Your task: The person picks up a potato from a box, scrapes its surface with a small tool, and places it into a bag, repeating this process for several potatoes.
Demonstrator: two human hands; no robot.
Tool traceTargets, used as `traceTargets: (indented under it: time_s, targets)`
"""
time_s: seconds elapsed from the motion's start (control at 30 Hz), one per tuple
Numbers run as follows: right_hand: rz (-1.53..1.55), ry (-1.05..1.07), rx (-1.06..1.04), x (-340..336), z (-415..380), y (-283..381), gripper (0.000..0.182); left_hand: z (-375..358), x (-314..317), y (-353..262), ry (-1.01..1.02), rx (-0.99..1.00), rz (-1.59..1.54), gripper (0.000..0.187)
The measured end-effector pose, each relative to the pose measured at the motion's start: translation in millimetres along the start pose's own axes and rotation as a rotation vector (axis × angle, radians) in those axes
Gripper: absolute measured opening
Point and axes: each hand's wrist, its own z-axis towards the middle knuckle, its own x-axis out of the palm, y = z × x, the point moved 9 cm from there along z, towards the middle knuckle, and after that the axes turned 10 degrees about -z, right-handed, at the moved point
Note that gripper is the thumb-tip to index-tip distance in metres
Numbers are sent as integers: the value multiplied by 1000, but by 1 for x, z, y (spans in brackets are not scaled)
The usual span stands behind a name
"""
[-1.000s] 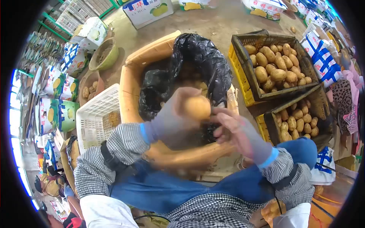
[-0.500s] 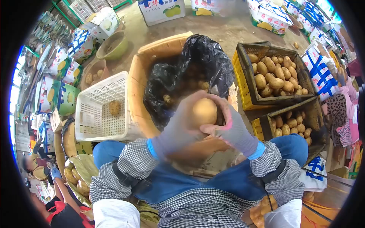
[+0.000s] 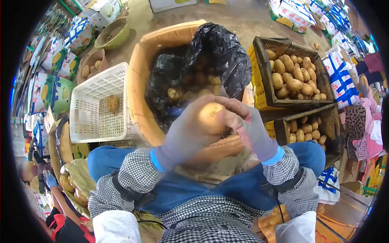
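In the middle of the head view a pale yellow potato [image 3: 210,117] is held between my two gloved hands, above the front edge of a deep, worn orange tub [image 3: 135,87]. My left hand [image 3: 187,131] wraps round the potato from the left and below, blurred by motion. My right hand [image 3: 253,129] grips it from the right, with the thumb near its side and the fingers over its top. Inside the tub, a black plastic bag [image 3: 231,52] holds several potatoes, partly hidden in shadow. Both hands wear grey gloves with blue cuffs.
On the left stands a white plastic basket [image 3: 77,117] with one potato [image 3: 112,103]. Two dark-rimmed yellow crates, a back crate [image 3: 259,75] and a front crate [image 3: 279,129], hold potatoes on the right. Cartons, a green basin [image 3: 121,38] and other people surround the area.
My hands and the potato have shifted slightly left, and the potato has turned in my grip. My right thumb has moved up along it. The whole view has tilted a little downward.
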Motion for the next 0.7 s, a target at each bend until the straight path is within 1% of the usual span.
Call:
traceTargets:
  time_s: [0.07,0.1,0.17,0.23,0.33,0.37,0.43,0.5,0.53,0.6,0.63,0.7]
  targets:
    - [109,3,103,-5,2,-6,30,-1,-1,20,14,-62,-185,68]
    - [163,7,155,-5,2,-10,30,-5,-1,24,82,-43,-207,76]
    - [93,5,156,-6,3,-18,35,-7,-3,21,104,70,-143,77]
    - [126,26,184,-4,4,-33,39,-5,-7,6,1,262,25,65]
    - [334,158,234,13,1,-42,47,-1,-3,-25,48,479,496,67]
    - [395,243,229,16,-5,-28,50,0,-5,-26,22,455,460,67]
    - [395,236,169,14,-4,-16,56,0,-5,-26,-36,411,381,66]
    - [282,59,66,3,4,-9,61,3,-15,-6,-88,311,238,72]
    - [260,40,59,2,4,-10,63,3,-20,3,-115,259,166,75]
    - [217,6,44,-1,4,-13,69,4,-20,11,-94,7,76,82]
    - [208,24,42,0,4,-12,70,3,-20,15,-84,-116,31,85]
    - [198,47,34,2,3,-10,71,3,-16,9,-20,-116,51,86]
